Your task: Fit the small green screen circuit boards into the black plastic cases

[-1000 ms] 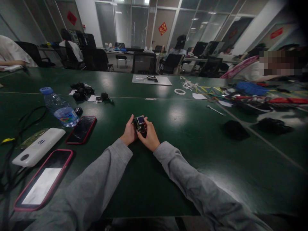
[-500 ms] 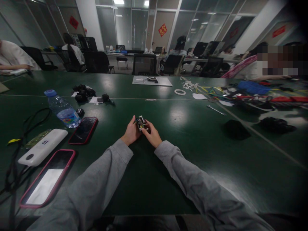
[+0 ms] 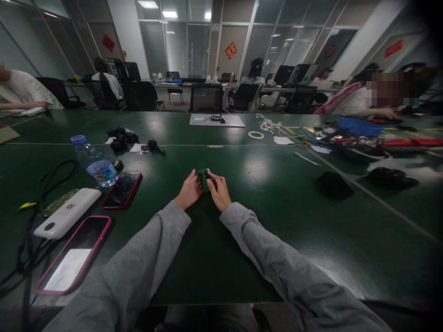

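A small green circuit board (image 3: 204,182) is held up between both hands above the dark green table. Its plain green side faces me, and a bit of white shows at its top right. From the left, my left hand (image 3: 188,190) supports the board's edge with its fingers, thumb pointing up. On the other side, my right hand (image 3: 220,192) grips it with thumb and bent fingers, covering its right part. Grey sleeves reach both wrists.
To the left are a water bottle (image 3: 95,163), two phones (image 3: 122,190), a white power bank (image 3: 68,213) and black cables. A wrench (image 3: 307,159), tape ring (image 3: 255,135) and black pouch (image 3: 334,185) lie right. A white board (image 3: 235,121) lies ahead. Several people sit beyond.
The circuit board has been turned: its component side showed before, and its green side faces me now. The hands stay in nearly the same spot. The camera view has shifted slightly.
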Demonstrator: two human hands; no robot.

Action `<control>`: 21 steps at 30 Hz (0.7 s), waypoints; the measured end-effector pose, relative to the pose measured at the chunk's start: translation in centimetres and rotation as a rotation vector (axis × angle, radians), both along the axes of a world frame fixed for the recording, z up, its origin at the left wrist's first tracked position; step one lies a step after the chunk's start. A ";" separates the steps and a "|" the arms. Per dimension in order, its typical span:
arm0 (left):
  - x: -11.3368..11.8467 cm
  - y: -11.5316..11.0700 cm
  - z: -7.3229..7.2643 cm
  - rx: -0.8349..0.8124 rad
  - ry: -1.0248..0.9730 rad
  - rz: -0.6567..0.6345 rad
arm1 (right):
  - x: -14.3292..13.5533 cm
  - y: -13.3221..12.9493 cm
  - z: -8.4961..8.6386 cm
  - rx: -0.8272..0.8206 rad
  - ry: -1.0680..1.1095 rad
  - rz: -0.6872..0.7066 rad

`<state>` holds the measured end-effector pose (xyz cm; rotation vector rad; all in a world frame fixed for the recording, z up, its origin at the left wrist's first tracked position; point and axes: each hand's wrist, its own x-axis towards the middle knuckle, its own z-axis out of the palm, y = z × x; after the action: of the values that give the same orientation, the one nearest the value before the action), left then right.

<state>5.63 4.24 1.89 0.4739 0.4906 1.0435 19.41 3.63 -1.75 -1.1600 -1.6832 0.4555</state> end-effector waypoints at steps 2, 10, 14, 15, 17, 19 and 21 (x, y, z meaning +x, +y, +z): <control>0.2 -0.3 0.3 0.016 0.012 0.007 | -0.2 -0.1 0.0 0.015 -0.030 -0.013; 1.1 -0.9 0.0 0.126 0.108 0.023 | 0.6 0.5 -0.7 0.049 -0.079 -0.151; 1.1 -0.8 -0.8 0.164 0.195 0.035 | 2.2 1.7 -1.0 -0.026 0.053 -0.140; 1.1 -0.7 -0.9 0.164 0.212 0.038 | 2.6 2.0 -1.1 -0.079 0.101 -0.126; 1.0 -0.7 -1.1 0.149 0.236 0.046 | 3.8 2.7 -1.2 -0.212 0.212 -0.059; 0.8 -0.8 -1.1 0.123 0.250 0.047 | 5.8 3.4 -1.1 -0.318 0.314 0.001; 0.7 -0.8 -1.1 0.113 0.253 0.031 | 8.9 3.8 -0.6 -0.340 0.344 -0.058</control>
<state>6.29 3.44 0.84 0.7058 0.6664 1.0504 28.36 7.43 -2.33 -1.2846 -1.3017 0.8777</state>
